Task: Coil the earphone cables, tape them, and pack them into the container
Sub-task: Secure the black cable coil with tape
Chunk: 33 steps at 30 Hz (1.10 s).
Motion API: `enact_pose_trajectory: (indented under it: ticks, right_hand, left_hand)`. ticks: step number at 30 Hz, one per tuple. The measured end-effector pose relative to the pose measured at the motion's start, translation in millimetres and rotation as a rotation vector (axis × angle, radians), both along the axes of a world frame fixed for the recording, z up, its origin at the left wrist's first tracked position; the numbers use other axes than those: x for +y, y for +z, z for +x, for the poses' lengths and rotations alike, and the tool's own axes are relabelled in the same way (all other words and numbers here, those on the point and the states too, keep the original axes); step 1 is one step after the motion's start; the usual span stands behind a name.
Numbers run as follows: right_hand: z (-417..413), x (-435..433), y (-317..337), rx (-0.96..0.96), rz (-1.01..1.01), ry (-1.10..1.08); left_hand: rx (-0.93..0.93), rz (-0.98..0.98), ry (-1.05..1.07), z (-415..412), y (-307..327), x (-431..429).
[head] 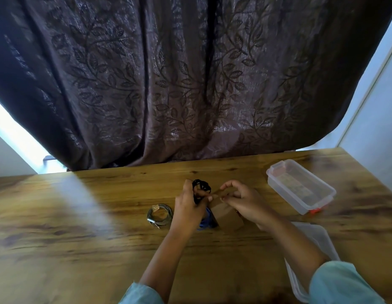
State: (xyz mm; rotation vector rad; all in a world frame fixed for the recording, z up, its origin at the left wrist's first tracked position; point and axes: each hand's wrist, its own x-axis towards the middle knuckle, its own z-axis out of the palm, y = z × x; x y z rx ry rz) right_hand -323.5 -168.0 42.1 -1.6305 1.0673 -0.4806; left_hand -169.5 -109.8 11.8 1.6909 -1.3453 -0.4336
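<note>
Nearest the camera, two pale teal sleeves point(340, 284) were cut off by the bottom edge, with bare forearms reaching forward over the wooden worktop point(81, 238). Just beside the right forearm lay a translucent lid point(320, 240), partly covered by that arm and running out of view at the lower right.

Further out, the left hand point(188, 207) gripped a black earphone cable point(201, 187) bunched into a coil, its loops standing up above the curled fingers. The right hand point(243, 202) was raised close beside it, thumb and forefinger pinching a thin brownish strip of tape point(216, 191) that ran across to the left hand's fingertips. How the strip met the coil could not be made out.

Under the hands sat a flat brown object point(229, 216) and something blue point(204, 220), both mostly hidden and too blurred to identify.

Left of the left hand, a grey earphone cable point(160, 216) lay coiled flat on the worktop, a small tan tab point(156, 208) on its far side and its jack plug point(153, 222) at the near side.

Well apart to the right stood the clear container point(300, 187), open, with an orange-red latch point(314, 211) on its near end. A printed piece showed through its floor, too blurred to read.

Behind the worktop hung a dark brown curtain point(190, 84) with a leaf pattern.
</note>
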Motion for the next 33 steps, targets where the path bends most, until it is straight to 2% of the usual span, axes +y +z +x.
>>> enact_pose_trajectory:
  ticks: [11, 17, 21, 29, 33]
  right_hand:
    - [-2, 5, 1, 0.021, 0.004, 0.022]
    - [-3, 11, -5, -0.068, 0.131, -0.072]
    - [-8, 16, -10, -0.212, 0.305, -0.137]
    - [-15, 19, -13, -0.257, 0.364, -0.170]
    - [-30, 11, -13, -0.255, 0.394, -0.119]
  left_hand:
    - [0.012, -0.032, 0.175, -8, -5, -4]
    - [0.152, -0.014, 0.236, -12, -6, -14]
    - [0.094, 0.001, 0.164, -13, 0, -17]
    - [-0.093, -0.052, 0.055, -17, 4, -23]
    - [-0.076, -0.007, 0.002, -9, 8, -26]
